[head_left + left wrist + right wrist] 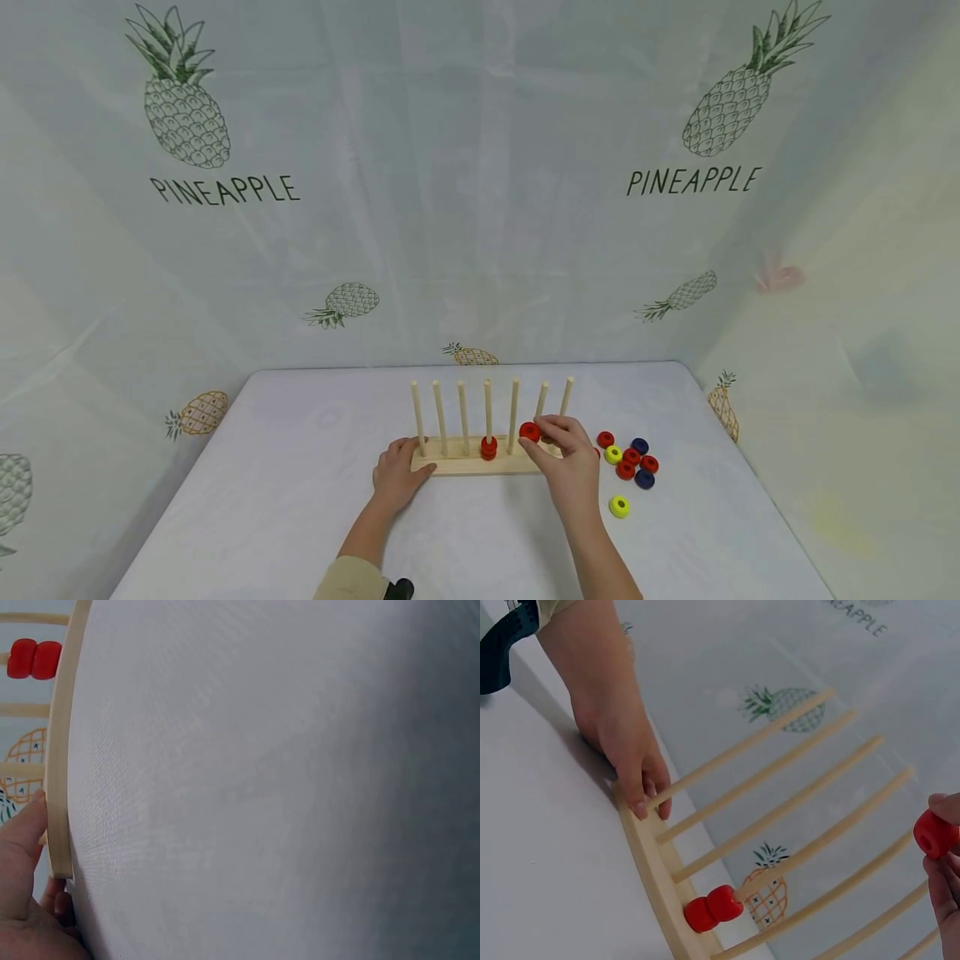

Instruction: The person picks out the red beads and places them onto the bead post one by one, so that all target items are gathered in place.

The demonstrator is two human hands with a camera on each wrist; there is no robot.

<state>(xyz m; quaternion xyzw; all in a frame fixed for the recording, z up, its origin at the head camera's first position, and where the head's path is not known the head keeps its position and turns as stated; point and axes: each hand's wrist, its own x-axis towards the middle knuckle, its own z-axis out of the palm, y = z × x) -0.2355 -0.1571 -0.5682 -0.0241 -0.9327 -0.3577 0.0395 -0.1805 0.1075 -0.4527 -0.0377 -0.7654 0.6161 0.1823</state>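
A wooden peg rack [480, 469] with a row of several upright pegs stands on the white table. Two red beads [714, 908] are stacked at the foot of its middle peg. My left hand [397, 477] grips the left end of the base, thumb along the front edge; the left wrist view shows the fingers around that end [60, 862]. Between thumb and fingertips, my right hand [572, 467] pinches another red bead [529, 432], its hole visible. This bead is held in front of the pegs on the right side, off any peg as the right wrist view shows.
To the right of the rack lie several loose beads: red ones [626, 471], dark blue ones [644, 479] and a yellow one [613, 455]. A second yellow bead [619, 507] lies nearer the front. Behind the table hangs a pineapple-print cloth [465, 208].
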